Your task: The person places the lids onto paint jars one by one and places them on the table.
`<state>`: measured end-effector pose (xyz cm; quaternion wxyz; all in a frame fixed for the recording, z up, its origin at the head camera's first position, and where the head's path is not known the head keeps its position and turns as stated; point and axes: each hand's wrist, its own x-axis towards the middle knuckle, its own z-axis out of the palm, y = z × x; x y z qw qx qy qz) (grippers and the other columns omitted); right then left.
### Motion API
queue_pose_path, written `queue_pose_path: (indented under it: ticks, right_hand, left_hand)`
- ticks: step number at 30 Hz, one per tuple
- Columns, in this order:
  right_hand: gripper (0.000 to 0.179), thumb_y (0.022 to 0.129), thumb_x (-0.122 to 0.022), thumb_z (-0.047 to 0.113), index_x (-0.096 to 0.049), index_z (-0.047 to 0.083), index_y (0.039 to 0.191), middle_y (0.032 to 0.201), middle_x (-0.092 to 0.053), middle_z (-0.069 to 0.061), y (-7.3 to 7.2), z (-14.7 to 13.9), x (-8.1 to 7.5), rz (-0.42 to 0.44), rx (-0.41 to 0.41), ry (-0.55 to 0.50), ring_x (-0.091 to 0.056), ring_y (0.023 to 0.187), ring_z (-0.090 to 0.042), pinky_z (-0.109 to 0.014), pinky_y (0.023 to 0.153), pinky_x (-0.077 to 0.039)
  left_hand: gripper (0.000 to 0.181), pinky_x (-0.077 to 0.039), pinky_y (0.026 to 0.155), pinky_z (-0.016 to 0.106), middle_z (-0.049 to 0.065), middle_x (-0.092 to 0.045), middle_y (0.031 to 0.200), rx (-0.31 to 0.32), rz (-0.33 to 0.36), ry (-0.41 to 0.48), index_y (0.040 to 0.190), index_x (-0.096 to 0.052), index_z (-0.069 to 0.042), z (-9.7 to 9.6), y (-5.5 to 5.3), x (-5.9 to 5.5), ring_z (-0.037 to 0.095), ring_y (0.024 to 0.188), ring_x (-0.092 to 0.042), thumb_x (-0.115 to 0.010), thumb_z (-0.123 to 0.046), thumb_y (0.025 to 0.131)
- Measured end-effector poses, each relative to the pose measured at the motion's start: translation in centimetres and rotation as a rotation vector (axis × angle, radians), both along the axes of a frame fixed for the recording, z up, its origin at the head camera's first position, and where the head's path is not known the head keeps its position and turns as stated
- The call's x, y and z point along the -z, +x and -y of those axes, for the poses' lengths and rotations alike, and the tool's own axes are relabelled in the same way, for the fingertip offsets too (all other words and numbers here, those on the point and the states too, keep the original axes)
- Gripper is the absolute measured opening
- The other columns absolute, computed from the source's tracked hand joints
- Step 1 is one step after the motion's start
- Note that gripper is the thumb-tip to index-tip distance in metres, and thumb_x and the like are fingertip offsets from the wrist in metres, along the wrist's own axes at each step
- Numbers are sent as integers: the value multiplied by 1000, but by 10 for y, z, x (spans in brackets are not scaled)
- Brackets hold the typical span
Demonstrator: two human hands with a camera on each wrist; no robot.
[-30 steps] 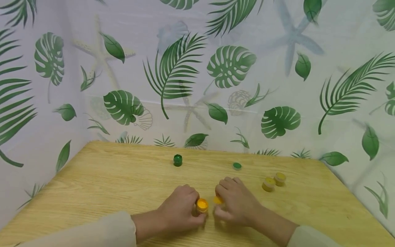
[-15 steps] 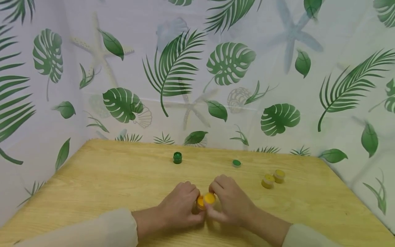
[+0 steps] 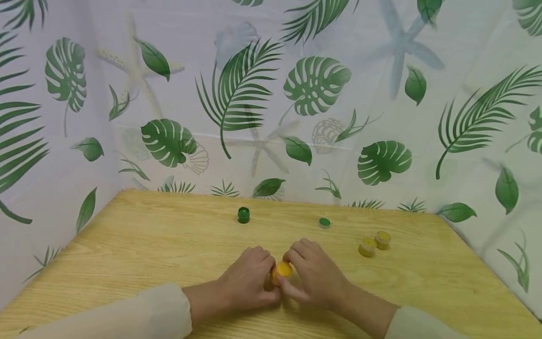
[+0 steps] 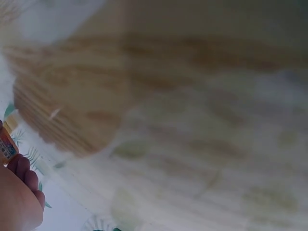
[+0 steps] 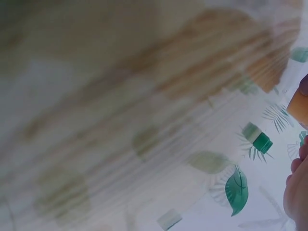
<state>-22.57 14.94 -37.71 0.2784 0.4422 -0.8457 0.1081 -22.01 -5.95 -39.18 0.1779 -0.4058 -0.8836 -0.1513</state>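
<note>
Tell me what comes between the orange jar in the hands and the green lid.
In the head view, the right hand comes first, its fingers at the orange jar; beyond its knuckles, bare tabletop runs to the green lid.

Lid (image 3: pixel 284 269): bright yellow-orange, plain top. Jar (image 3: pixel 274 276) under it: deeper orange; label (image 4: pixel 7 147) multicoloured, bluish patch, too small to read. Green jar (image 3: pixel 243 215): dark green. Green lid (image 3: pixel 324 222): mid-green top, paler edge. Two yellow jars (image 3: pixel 367 247): mustard, pale band round each. Worktop (image 3: pixel 178 245): yellow-tan, streaky wood grain. Backdrop (image 3: pixel 338 23): white, printed with green leaves (image 3: pixel 317 86), pale-blue starfish (image 3: pixel 403 44), beige starfish (image 3: pixel 135 66), faint greyish shells (image 3: pixel 196 160). Sleeves (image 3: pixel 127 313): plain cream.
</note>
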Motion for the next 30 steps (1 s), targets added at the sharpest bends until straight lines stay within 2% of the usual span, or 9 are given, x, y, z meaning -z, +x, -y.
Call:
queue_pose_path:
  ticks: [7, 15, 30]
  right_hand:
    - [21, 79, -67, 33, -61, 15, 88, 84, -52, 6, 1, 1, 0, -27, -4, 18, -44, 79, -11, -25, 69, -38]
    - [21, 81, -68, 35, -60, 17, 88, 85, -53, 8, 3, 1, -1, 7, 6, 36, -45, 80, -10, -25, 71, -37]
    - [20, 80, -69, 35, -61, 18, 89, 84, -53, 9, 3, 3, 1, 30, -9, 80, -46, 81, -10, -26, 72, -36]
  left_hand:
    - [24, -32, 65, 18, -11, -48, 70, 15, 21, -10, 81, -65, -15, -3, 0, 1, 4, 68, -39, -74, -36, 78]
    - [24, -36, 67, 19, -9, -53, 73, 3, 13, 9, 83, -66, -14, -3, 2, 0, 6, 70, -43, -75, -35, 76]
    - [23, -32, 65, 17, -12, -52, 71, 20, 52, -6, 82, -66, -16, -1, 0, -2, 3, 68, -39, -75, -35, 76]
